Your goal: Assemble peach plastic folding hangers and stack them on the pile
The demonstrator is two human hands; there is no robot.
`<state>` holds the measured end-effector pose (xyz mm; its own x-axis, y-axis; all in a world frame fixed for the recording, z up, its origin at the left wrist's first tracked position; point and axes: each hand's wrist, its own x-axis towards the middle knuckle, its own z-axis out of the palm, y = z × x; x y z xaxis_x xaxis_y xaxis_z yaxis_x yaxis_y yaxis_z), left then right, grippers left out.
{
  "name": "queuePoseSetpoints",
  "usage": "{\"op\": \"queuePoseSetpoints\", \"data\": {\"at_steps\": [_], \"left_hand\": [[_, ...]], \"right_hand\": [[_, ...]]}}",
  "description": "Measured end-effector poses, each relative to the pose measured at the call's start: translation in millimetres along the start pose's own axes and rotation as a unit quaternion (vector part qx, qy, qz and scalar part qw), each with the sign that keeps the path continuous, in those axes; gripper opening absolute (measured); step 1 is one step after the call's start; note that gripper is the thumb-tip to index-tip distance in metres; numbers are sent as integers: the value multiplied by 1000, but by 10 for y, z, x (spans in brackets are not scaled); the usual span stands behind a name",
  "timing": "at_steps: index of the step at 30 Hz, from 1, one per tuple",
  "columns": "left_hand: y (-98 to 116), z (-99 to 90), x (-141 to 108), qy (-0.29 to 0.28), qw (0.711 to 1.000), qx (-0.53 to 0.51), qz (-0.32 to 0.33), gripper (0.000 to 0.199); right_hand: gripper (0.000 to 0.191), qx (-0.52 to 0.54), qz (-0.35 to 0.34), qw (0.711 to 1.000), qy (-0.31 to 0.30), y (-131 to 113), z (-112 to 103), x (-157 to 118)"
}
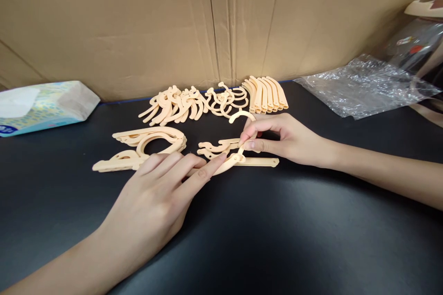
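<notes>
Between my hands is a cream plastic folding hanger, partly put together. My right hand [282, 140] pinches its curved hook [242, 114] near the lower end, with the open curve pointing up and left. My left hand [155, 198] is closed on the hanger arm [226, 164], index finger stretched along it up to the joint below the hook. Part of that arm is hidden under the fingers. Just behind the joint lie loose hanger pieces [211, 149], and a straight piece [261, 162] extends right beneath my right hand. Folded hangers [157, 134] are stacked beyond my left knuckles.
Along the back of the black table [294, 230] lie piles of curved arms [173, 106], loose hooks [226, 99] and straight arms [266, 94]. A tissue pack [51, 106] sits left, a clear plastic bag [363, 85] right. A cardboard wall [138, 23] stands behind.
</notes>
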<state>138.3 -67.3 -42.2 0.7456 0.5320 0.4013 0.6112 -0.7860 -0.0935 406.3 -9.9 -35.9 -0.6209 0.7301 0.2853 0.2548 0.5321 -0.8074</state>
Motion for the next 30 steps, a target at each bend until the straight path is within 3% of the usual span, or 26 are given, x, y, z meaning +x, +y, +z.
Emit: {"op": "queuePoseSetpoints", "data": {"at_steps": [15,30], "left_hand": [[-3,-4,3,-9,1000,-9,8,51],[17,-6,6,-5,1000,19,15,47]], "right_hand": [[14,-1,2,1000,-2,-6,13,-18],[15,-59,-46,997,15,27,29,-23]]}}
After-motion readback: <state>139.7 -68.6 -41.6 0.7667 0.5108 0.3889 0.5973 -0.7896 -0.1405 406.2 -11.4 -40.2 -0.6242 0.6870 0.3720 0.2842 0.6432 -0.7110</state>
